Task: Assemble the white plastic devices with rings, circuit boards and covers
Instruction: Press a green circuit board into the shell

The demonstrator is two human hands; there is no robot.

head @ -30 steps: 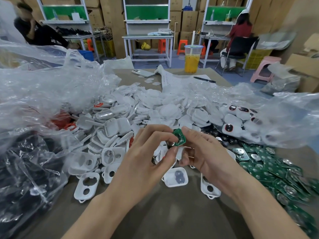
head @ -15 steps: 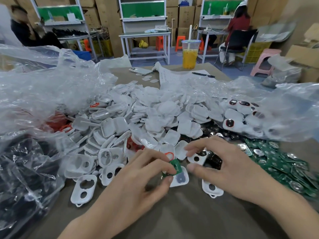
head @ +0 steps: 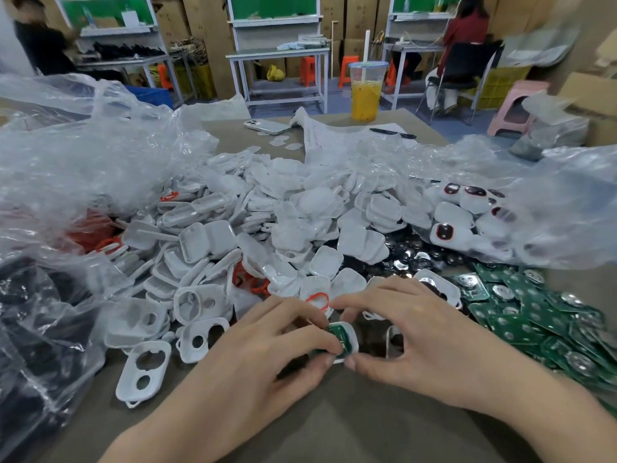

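A white plastic shell (head: 350, 332) lies on the table near its front edge, with a green circuit board (head: 339, 337) sitting in it. My left hand (head: 267, 355) pinches the board from the left with thumb and fingers. My right hand (head: 410, 329) grips the shell's right side between thumb and fingers. Behind both hands spreads a big heap of white covers and housings (head: 267, 228). An orange ring (head: 317, 300) rests on a cover just behind my fingers. Green boards (head: 551, 322) lie piled at the right.
Crumpled clear plastic bags (head: 83, 168) rise on the left and right. Finished devices with dark lenses (head: 467, 212) sit in the right bag. A cup of orange drink (head: 365, 91), a phone (head: 267, 127), a paper and a pen (head: 392, 132) stand at the table's far edge. Black parts (head: 33, 329) fill the left bag.
Both hands came down from mid-air to the table. The green board, held up before, now sits in the white shell, and my right hand has closed on the shell.
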